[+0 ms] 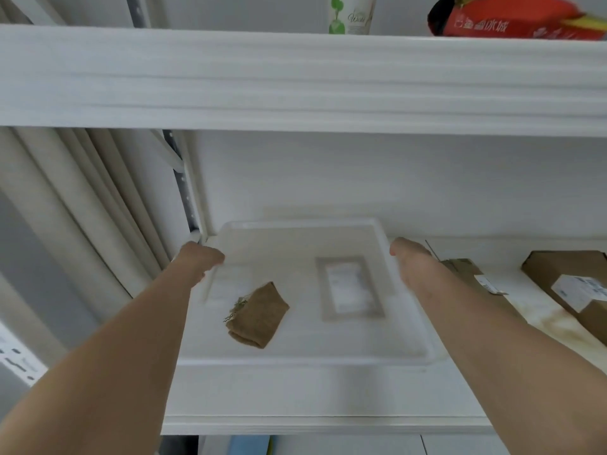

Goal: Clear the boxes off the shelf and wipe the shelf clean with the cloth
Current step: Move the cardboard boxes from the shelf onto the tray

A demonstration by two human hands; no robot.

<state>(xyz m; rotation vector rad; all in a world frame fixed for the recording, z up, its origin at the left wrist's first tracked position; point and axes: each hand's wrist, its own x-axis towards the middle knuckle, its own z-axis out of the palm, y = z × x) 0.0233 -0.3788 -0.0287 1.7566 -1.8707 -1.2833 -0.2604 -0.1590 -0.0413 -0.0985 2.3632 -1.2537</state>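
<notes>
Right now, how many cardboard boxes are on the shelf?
2: one cardboard box just right of the clear tray, another at the far right edge. More may sit out of frame.

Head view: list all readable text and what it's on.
"冰城", white print on the red package on the top shelf; characters before it blurred.
Cursive word on the white-green bottle: too blurred to read.
Labels on the cardboard boxes: too small.
Label in the plastic bin: blurred.

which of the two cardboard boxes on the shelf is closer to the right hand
The left cardboard box, partly hidden behind the right hand. The other cardboard box, with the white label, sits further right near the frame edge.
</notes>
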